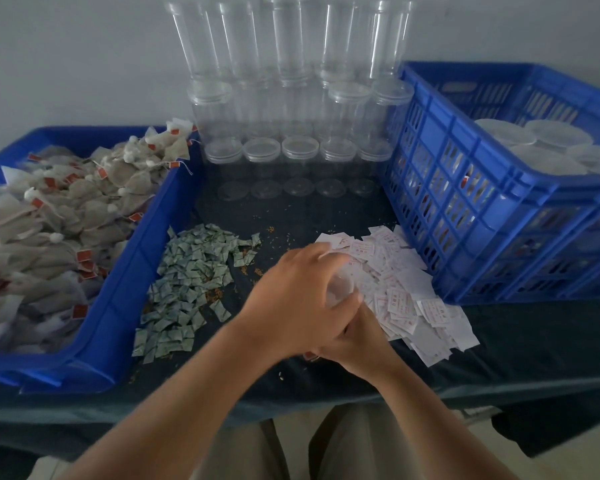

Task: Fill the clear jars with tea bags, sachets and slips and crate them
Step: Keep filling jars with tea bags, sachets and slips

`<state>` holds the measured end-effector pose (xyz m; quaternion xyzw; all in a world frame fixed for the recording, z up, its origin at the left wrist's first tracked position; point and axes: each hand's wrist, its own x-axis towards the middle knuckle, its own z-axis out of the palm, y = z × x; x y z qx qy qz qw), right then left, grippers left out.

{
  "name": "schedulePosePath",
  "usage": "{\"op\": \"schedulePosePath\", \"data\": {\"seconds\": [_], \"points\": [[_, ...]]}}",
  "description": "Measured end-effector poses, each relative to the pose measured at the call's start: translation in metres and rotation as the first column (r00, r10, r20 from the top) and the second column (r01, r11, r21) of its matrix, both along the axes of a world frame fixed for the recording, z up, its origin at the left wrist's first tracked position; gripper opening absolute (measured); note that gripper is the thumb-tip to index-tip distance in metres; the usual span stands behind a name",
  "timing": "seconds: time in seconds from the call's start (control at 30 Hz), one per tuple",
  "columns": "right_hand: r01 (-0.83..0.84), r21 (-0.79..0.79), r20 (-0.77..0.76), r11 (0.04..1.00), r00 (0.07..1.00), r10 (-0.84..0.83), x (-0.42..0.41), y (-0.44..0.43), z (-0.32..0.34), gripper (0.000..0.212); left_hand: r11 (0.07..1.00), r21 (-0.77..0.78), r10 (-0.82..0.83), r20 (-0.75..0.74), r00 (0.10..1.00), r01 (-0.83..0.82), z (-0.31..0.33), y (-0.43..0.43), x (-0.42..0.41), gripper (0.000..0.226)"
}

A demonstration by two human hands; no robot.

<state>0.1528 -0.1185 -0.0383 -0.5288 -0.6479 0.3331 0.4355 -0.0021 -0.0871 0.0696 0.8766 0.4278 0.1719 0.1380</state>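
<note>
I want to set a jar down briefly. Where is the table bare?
Bare cloth lies between the empty jars and the two piles, and at the front right, before the crate. The middle is crowded: sachets, slips, left hand and right hand.

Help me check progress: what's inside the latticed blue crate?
Lidded jars, lids up; red-flecked contents show through the wall of the crate. Lower layers are hidden.

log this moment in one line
left hand: holds clear jar | right hand: under left hand, grip unclear | below: slips | crate: lidded jars inside
</note>
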Motion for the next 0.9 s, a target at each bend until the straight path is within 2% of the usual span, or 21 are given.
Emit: {"op": "schedulePosePath", "data": {"seconds": [0.07, 0.13, 0.17, 0.23, 0.33, 0.37, 0.43, 0.5, 0.57, 0.67, 0.7, 0.77, 0.8, 0.83, 0.9], "points": [[0.019, 0.034, 0.073, 0.999, 0.997, -0.022, -0.002, -0.002, 0.003, 0.06, 0.977, -0.041, 0.21, 0.025, 0.977, -0.209, -0.005, -0.011, 0.017, 0.076], [0.03, 0.05, 0.09, 0.998, 0.995, -0.034, -0.002, -0.003, 0.008, 0.055, 0.968, 0.064, 0.237, 0.08, 0.968, -0.242, -0.012, -0.014, 0.027, 0.066], [0.018, 0.026, 0.044, 0.999, 0.999, -0.019, 0.0, -0.004, 0.009, 0.054, 0.973, 0.103, 0.193, 0.141, 0.971, -0.208, -0.014, -0.014, 0.027, 0.058], [-0.056, -0.013, -0.095, 0.998, 0.994, 0.054, 0.009, -0.004, 0.008, 0.054, 0.994, 0.079, 0.048, 0.243, 0.969, -0.069, -0.015, -0.006, 0.019, 0.044], [-0.128, -0.075, -0.205, 0.989, 0.973, 0.11, 0.015, -0.003, 0.005, 0.06, 0.965, -0.115, -0.182, 0.353, 0.918, 0.236, -0.014, 0.017, -0.002, 0.037], [-0.151, -0.102, -0.23, 0.983, 0.965, 0.124, 0.014, -0.002, 0.005, 0.062, 0.938, -0.174, -0.223, 0.364, 0.905, 0.301, -0.012, 0.024, -0.009, 0.04], [-0.162, -0.101, -0.25, 0.982, 0.959, 0.132, 0.012, 0.0, 0.003, 0.064, 0.915, -0.232, -0.243, 0.337, 0.91, 0.33, -0.009, 0.038, -0.023, 0.059], [-0.128, -0.083, -0.272, 0.988, 0.957, 0.101, 0.012, 0.002, 0.001, 0.066, 0.935, -0.22, -0.205, 0.301, 0.931, 0.277, -0.008, 0.047, -0.038, 0.079], [-0.073, -0.064, -0.304, 0.995, 0.951, 0.05, 0.013, 0.003, 0.001, 0.069, 0.927, -0.296, -0.136, 0.311, 0.941, 0.231, -0.003, 0.048, -0.052, 0.085], [-0.029, -0.039, -0.222, 0.999, 0.975, 0.02, 0.01, 0.002, -0.002, 0.076, 0.889, -0.407, -0.09, 0.293, 0.952, 0.209, 0.004, 0.028, -0.041, 0.095], [-0.027, -0.038, -0.175, 0.999, 0.984, 0.02, 0.008, 0.001, -0.004, 0.077, 0.916, -0.373, -0.056, 0.246, 0.968, 0.148, 0.003, 0.017, -0.027, 0.101], [-0.025, -0.043, -0.066, 0.999, 0.998, 0.022, 0.007, -0.001, -0.007, 0.074, 0.987, -0.157, 0.067, 0.161, 0.985, -0.041, -0.008, -0.003, 0.002, 0.109], [-0.024, -0.043, -0.029, 0.999, 0.999, 0.022, 0.008, -0.002, -0.008, 0.068, 0.994, -0.044, 0.11, 0.15, 0.983, -0.104, -0.012, -0.008, 0.012, 0.106], [-0.029, -0.04, -0.024, 0.999, 0.999, 0.028, 0.009, -0.002, -0.009, 0.065, 0.991, 0.02, 0.125, 0.159, 0.979, -0.13, -0.015, -0.009, 0.018, 0.098], [-0.041, -0.011, -0.07, 0.999, 0.997, 0.04, 0.012, -0.001, -0.009, 0.074, 0.999, 0.008, 0.045, 0.175, 0.984, -0.047, -0.014, 0.0, 0.014, 0.084]]}}
